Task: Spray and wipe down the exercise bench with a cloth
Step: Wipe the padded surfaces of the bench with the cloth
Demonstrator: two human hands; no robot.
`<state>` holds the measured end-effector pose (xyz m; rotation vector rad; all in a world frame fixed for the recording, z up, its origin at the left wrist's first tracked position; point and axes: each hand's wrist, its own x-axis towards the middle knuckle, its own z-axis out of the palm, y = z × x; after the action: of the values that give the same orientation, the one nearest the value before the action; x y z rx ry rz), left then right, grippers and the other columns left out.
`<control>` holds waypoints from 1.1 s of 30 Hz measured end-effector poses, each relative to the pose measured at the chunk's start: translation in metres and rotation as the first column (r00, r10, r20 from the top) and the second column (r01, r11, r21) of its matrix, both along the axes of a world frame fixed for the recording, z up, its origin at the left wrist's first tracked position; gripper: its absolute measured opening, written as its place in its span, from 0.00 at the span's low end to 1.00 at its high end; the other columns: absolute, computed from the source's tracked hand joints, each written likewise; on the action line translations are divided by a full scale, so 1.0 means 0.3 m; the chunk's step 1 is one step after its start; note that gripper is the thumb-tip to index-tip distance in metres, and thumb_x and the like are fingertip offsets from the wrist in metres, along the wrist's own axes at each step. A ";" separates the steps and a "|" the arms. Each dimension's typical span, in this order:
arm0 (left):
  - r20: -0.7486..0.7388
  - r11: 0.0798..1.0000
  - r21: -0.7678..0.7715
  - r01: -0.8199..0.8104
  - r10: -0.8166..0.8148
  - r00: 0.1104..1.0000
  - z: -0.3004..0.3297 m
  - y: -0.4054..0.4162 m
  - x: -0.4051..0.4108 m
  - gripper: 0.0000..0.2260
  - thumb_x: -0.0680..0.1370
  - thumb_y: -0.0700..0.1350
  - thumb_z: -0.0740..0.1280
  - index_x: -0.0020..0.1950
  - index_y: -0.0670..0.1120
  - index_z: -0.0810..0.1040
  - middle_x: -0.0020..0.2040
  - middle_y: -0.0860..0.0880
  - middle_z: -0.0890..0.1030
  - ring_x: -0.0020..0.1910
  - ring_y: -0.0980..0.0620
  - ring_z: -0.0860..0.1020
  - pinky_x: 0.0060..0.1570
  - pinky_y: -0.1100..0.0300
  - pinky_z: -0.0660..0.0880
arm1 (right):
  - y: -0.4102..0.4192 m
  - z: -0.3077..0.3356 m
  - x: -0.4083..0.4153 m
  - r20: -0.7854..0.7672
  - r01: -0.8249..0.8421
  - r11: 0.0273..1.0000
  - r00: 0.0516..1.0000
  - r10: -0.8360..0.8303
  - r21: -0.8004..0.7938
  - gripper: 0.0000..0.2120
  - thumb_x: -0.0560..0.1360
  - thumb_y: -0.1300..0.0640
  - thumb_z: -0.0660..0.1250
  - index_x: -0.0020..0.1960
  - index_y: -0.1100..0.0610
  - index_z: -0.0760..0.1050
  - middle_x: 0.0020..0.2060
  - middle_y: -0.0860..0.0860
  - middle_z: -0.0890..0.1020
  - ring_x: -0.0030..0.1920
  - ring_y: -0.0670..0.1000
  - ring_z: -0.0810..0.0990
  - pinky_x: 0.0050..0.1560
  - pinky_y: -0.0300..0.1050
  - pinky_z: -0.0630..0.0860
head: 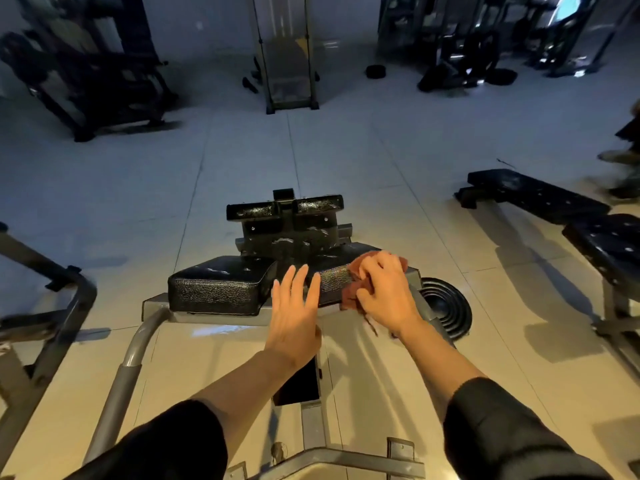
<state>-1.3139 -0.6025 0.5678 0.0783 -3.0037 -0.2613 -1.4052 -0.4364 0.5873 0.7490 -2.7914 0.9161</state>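
Rust-red cloth (356, 284) bunched under right hand (388, 292), fingers curled over it, pressed onto right black vinyl pad (332, 282) of exercise bench (291, 237). Left hand (294, 317) flat, fingers straight and spread, hovering at pad's near edge. Left pad (218, 289) glossy, streaked wet. Black weight plate (446, 306) on floor (138, 185) just right of bench.

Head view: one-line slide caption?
Right hand wipes the black bench pad with a red cloth; left hand open.
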 end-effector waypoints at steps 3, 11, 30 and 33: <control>-0.005 0.999 0.033 -0.020 0.020 1.000 0.013 0.031 -0.016 0.39 0.75 0.39 0.68 0.79 0.43 0.49 0.79 0.42 0.48 0.78 0.43 0.40 0.72 0.47 0.34 | 0.026 0.008 -0.013 0.008 0.198 0.968 0.980 -0.200 -0.153 0.17 0.69 0.65 0.68 0.56 0.59 0.71 0.58 0.56 0.70 0.59 0.56 0.69 0.59 0.51 0.74; 0.043 0.999 0.050 -0.019 0.017 0.999 0.023 0.082 -0.013 0.39 0.77 0.39 0.65 0.79 0.42 0.41 0.79 0.44 0.42 0.77 0.44 0.36 0.76 0.45 0.37 | -0.001 -0.065 0.106 0.001 -0.036 0.999 0.999 0.037 -0.040 0.27 0.74 0.69 0.65 0.73 0.60 0.67 0.75 0.55 0.63 0.77 0.52 0.57 0.77 0.43 0.47; -0.030 0.959 0.267 -0.094 0.106 0.994 0.030 0.072 0.021 0.28 0.83 0.43 0.57 0.80 0.47 0.48 0.80 0.49 0.45 0.77 0.53 0.37 0.76 0.55 0.39 | -0.121 -0.087 0.127 -0.061 0.005 0.987 0.998 -0.015 -0.160 0.15 0.71 0.57 0.59 0.51 0.62 0.78 0.49 0.58 0.78 0.49 0.58 0.74 0.49 0.52 0.77; -0.073 0.916 0.399 -0.044 0.079 0.994 0.022 0.069 0.067 0.24 0.84 0.42 0.54 0.79 0.49 0.53 0.79 0.52 0.52 0.74 0.63 0.42 0.69 0.72 0.39 | -0.147 -0.094 0.180 0.067 -0.090 0.972 0.992 0.106 -0.218 0.18 0.71 0.56 0.59 0.55 0.60 0.79 0.53 0.55 0.77 0.52 0.52 0.72 0.55 0.46 0.74</control>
<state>-1.2936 -0.5819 0.5744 0.1933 -2.8069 -0.8412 -1.3511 -0.4805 0.5590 0.8398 -2.6805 1.2659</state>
